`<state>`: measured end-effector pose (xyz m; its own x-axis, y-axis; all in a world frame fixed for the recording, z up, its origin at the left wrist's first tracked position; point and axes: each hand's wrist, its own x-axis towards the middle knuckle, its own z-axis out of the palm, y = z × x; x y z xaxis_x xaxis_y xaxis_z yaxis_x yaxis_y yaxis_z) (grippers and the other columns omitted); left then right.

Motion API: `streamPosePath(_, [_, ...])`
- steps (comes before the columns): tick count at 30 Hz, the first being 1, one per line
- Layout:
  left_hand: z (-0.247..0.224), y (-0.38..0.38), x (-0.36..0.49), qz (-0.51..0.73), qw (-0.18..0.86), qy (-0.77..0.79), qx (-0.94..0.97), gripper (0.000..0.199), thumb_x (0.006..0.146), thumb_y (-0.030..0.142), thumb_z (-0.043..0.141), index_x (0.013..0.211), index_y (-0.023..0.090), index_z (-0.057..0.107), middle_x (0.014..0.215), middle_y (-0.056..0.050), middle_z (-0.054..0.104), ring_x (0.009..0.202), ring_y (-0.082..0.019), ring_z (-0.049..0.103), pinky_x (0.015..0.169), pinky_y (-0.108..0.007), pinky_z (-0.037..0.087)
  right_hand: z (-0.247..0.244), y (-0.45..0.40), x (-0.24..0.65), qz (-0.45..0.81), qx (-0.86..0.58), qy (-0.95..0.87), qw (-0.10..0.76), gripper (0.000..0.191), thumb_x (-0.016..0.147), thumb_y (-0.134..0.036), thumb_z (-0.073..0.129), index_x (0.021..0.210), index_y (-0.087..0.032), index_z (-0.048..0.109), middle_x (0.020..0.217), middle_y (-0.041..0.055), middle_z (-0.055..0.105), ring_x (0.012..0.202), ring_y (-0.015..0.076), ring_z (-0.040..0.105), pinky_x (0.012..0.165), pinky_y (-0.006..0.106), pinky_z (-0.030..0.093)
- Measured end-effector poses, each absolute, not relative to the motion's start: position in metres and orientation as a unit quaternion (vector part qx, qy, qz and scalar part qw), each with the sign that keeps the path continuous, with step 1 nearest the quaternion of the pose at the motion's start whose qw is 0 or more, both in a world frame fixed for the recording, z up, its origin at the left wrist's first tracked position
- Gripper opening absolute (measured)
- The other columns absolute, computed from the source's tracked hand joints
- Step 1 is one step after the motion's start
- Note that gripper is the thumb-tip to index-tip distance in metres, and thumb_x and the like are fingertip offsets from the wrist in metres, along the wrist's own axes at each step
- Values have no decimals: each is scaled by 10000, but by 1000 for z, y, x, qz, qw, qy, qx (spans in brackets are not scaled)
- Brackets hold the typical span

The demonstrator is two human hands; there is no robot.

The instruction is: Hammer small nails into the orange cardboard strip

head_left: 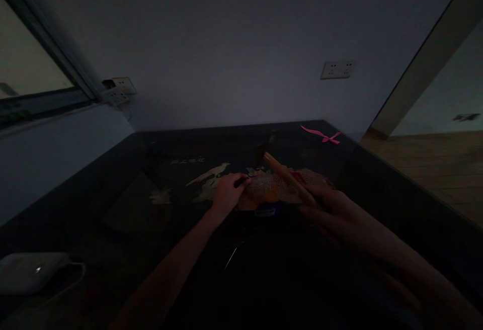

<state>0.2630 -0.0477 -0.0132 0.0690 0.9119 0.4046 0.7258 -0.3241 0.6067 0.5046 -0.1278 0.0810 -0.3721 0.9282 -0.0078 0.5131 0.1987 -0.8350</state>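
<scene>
In dim light, my right hand (327, 203) is wrapped round the wooden handle of a hammer (283, 173). The dark head of the hammer is raised over a speckled orange-brown object (266, 189) with blue and red parts, whose kind I cannot make out. At the left end of that object rests my left hand (230, 189), its fingers bent and closed at the edge. Whatever lies between those fingers is too dark to name.
The dark glossy table (226, 141) carries a printed bird picture (211, 173). A pink ribbon (320, 135) lies at the back right, and a white device with a cable (32, 272) at the front left. Wall sockets (337, 69) are behind.
</scene>
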Motion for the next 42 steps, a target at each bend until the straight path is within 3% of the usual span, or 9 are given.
streamPosePath(7, [-20, -46, 261, 393, 111, 554, 726, 97, 804, 221, 612, 845, 186, 692, 855, -42, 711, 819, -192, 649, 762, -327, 497, 87, -111, 492, 351, -472, -788, 185, 229, 738, -262, 542, 889, -176, 691, 726, 31, 655, 678, 206, 603, 663, 295, 479])
streamPosePath(13, [-20, -44, 262, 423, 120, 536, 721, 45, 790, 188, 627, 796, 181, 671, 883, -34, 685, 827, -166, 632, 775, -301, 497, 93, -116, 493, 327, -474, -781, 241, 227, 718, -289, 570, 893, -194, 681, 888, 55, 663, 797, 224, 591, 709, 293, 471])
streamPosePath(18, [-19, -43, 262, 401, 116, 538, 733, 78, 783, 133, 609, 796, 163, 681, 883, -46, 684, 855, -180, 631, 819, -324, 484, 74, -114, 496, 359, -479, -778, 192, 207, 730, -262, 539, 862, -172, 670, 760, 32, 670, 682, 205, 601, 639, 291, 465])
streamPosePath(22, [-17, -43, 261, 404, 124, 532, 734, 70, 790, 152, 612, 795, 166, 681, 863, -35, 686, 824, -168, 632, 792, -314, 491, 77, -117, 496, 330, -508, -764, 222, 157, 703, -263, 561, 784, -182, 669, 707, 18, 659, 608, 180, 579, 563, 265, 442])
streamPosePath(31, [-14, -44, 262, 370, 86, 532, 756, 69, 794, 160, 612, 799, 178, 678, 922, -38, 693, 862, -184, 638, 814, -327, 487, 73, -122, 495, 377, -505, -748, 207, 170, 705, -263, 562, 815, -177, 660, 743, 22, 681, 639, 191, 600, 566, 263, 454])
streamPosePath(35, [-13, -46, 262, 360, 71, 525, 768, 89, 812, 171, 585, 809, 180, 674, 908, -37, 683, 849, -179, 631, 793, -319, 488, 68, -121, 497, 377, -497, -740, 252, 146, 697, -277, 591, 782, -185, 665, 725, 19, 681, 636, 190, 594, 565, 263, 456])
streamPosePath(38, [-11, -48, 263, 371, 57, 519, 768, 83, 815, 181, 584, 807, 176, 666, 872, -30, 670, 817, -167, 623, 754, -297, 484, 61, -124, 504, 374, -508, -718, 294, 212, 705, -314, 594, 847, -180, 676, 726, 19, 666, 662, 193, 599, 576, 263, 462])
streamPosePath(42, [-10, -49, 262, 384, 54, 521, 760, 68, 808, 203, 599, 785, 172, 655, 840, -24, 658, 782, -157, 615, 715, -283, 478, 40, -132, 523, 407, -555, -658, 306, 412, 749, -364, 585, 1097, -145, 622, 696, 8, 639, 570, 161, 565, 494, 248, 438])
